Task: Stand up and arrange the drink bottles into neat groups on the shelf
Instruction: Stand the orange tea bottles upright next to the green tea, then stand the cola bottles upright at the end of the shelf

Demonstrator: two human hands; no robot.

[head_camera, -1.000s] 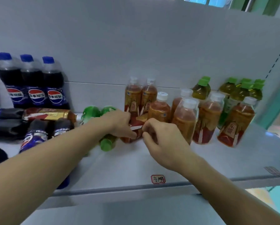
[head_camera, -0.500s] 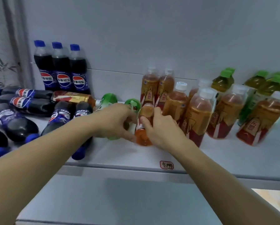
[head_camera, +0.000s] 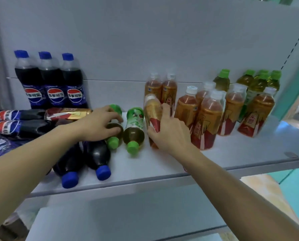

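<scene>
The right hand (head_camera: 169,134) is wrapped around a red tea bottle (head_camera: 153,115) and tips it up so it can stand with its friends. The bottle leans, with its white cap away from the person and its bottom near the wrist. The left hand (head_camera: 100,125) curls over a lying green tea bottle (head_camera: 114,136), most likely to stop it rolling or to pick it next. Between the two hands lies one more green bottle (head_camera: 134,129), its cap pointing at the person.

To the right of the right hand, about seven red teas (head_camera: 208,119) stand close together on the shelf (head_camera: 154,171). Past them stand about five green teas (head_camera: 223,80), though some hide each other. Behind the left hand three cola bottles (head_camera: 50,84) stand in a row. One red tea (head_camera: 68,114) lies flat just beside that hand. At least five colas (head_camera: 86,159) lie flat around the left arm, and more may be cut off.
</scene>
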